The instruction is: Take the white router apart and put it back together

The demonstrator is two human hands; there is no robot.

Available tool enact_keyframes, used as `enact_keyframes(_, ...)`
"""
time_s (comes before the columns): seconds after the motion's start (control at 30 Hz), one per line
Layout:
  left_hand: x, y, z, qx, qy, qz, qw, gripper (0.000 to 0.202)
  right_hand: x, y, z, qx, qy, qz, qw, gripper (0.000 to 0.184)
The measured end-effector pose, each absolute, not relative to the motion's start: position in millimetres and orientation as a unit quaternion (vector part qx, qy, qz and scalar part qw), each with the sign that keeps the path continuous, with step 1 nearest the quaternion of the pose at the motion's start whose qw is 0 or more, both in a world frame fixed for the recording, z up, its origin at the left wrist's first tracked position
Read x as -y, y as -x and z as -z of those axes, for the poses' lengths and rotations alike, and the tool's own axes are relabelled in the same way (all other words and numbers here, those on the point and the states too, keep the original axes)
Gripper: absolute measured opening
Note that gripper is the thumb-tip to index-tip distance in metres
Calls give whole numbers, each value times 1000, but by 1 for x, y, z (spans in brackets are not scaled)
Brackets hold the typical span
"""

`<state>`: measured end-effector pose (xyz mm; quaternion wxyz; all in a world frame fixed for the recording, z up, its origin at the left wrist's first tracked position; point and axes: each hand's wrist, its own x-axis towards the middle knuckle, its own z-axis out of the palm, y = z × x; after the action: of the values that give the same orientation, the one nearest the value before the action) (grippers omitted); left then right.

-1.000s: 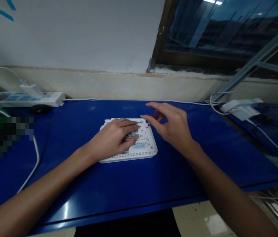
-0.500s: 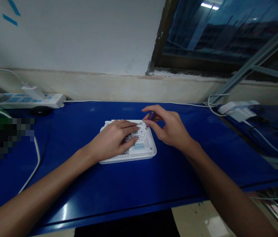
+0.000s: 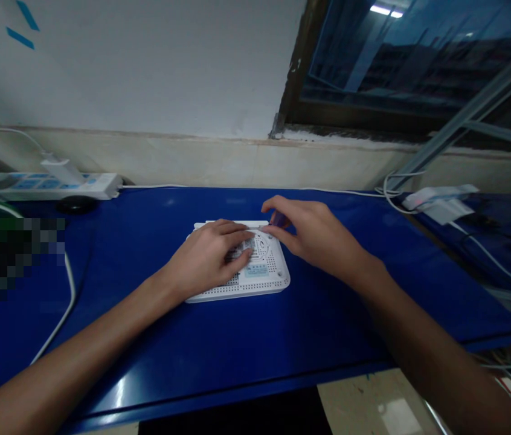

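Note:
A white box-shaped plastic device (image 3: 272,264), perforated with rows of small holes and bearing a pale label, lies flat on the blue table (image 3: 219,344). My left hand (image 3: 212,252) rests across its left and middle part, palm down with fingers apart, covering much of it. Over the device's far right corner, my right hand (image 3: 316,232) pinches a small purple-handled screwdriver (image 3: 279,218) between thumb and fingers. Most of the screwdriver is hidden by those fingers, and its tip cannot be made out.
A white power strip (image 3: 106,185) with a plugged-in charger (image 3: 62,170) lies at the back left, a round black object (image 3: 77,204) before it. A white cable (image 3: 69,275) trails down the left side. White adapters (image 3: 446,205) and a metal frame (image 3: 455,133) stand at right.
My right hand has turned and lowered slightly around the screwdriver, so less of its handle shows. My left hand stays on the device. The whole view has shifted very slightly.

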<state>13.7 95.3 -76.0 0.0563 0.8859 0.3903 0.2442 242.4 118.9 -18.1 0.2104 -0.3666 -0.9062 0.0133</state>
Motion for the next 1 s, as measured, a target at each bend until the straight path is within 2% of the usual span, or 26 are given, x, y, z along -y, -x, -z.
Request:
enact_keyframes(0.13,-95,-12,76,-439,-860,-251,72,31,-133,-244,-15,956,288,52,31,7)
enact_keyframes(0.27,-95,-12,76,-449,-858,-238,74,31,-143,-233,-29,963,216,135,-88,22)
enact_keyframes(0.37,-95,-13,75,-458,-855,-232,69,34,-142,-224,-31,956,190,171,-144,23)
enact_keyframes(0.5,-95,-12,75,-462,-854,-229,67,36,-140,-220,-30,954,200,168,-149,20)
enact_keyframes(0.67,-96,-12,76,-461,-855,-224,75,35,-142,-216,-25,944,295,91,-115,13)
enact_keyframes(0.87,-96,-12,77,-453,-857,-231,81,34,-142,-201,-19,925,368,65,-64,5)
enact_keyframes(1.0,-96,-11,77,-455,-858,-226,75,34,-142,-202,-27,936,333,50,-106,9)
